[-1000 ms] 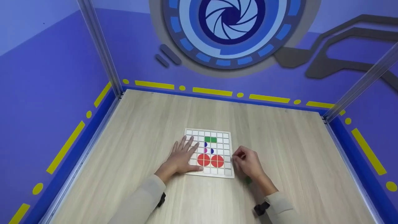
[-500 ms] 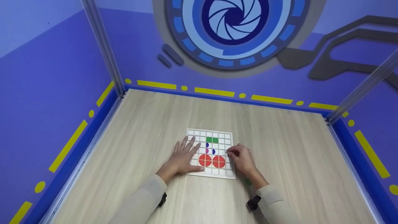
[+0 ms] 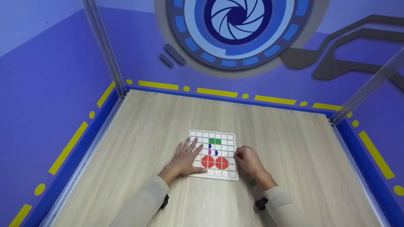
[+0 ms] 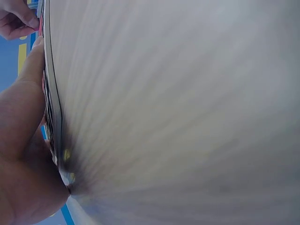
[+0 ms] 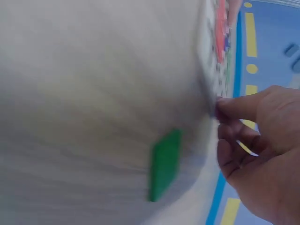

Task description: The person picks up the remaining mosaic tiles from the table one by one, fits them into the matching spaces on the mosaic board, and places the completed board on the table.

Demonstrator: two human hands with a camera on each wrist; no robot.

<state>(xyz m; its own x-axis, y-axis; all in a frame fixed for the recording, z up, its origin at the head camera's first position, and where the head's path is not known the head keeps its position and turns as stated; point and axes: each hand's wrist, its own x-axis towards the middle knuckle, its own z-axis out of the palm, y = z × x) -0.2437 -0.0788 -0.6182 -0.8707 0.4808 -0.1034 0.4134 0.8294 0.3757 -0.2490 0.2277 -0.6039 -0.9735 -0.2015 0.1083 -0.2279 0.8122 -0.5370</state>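
A white gridded board [image 3: 232, 174] lies on the wooden table. Its cells hold two green squares [image 3: 215, 141], blue half-circles [image 3: 210, 146], a pink half-circle [image 3: 209, 152] and red quarter pieces making two circles [image 3: 221, 163]. My left hand [image 3: 184, 160] rests on the board's left side, fingers spread straight. At the right edge my right hand [image 3: 249, 159] has thumb and forefinger pinched together. In the right wrist view a small purplish tile [image 5: 218, 111] shows at those fingertips, mostly hidden; its shape I cannot tell.
A loose green square tile [image 3: 252, 182] lies on the table [image 3: 151, 126] beneath the right forearm. Blue-purple panels [image 3: 135, 50] rise at the back and both sides, with metal posts [image 3: 104, 47] at the corners.
My right hand moves left over the board's right edge, then draws back slightly to the right. More of the loose green tile shows. The left hand stays on the board.
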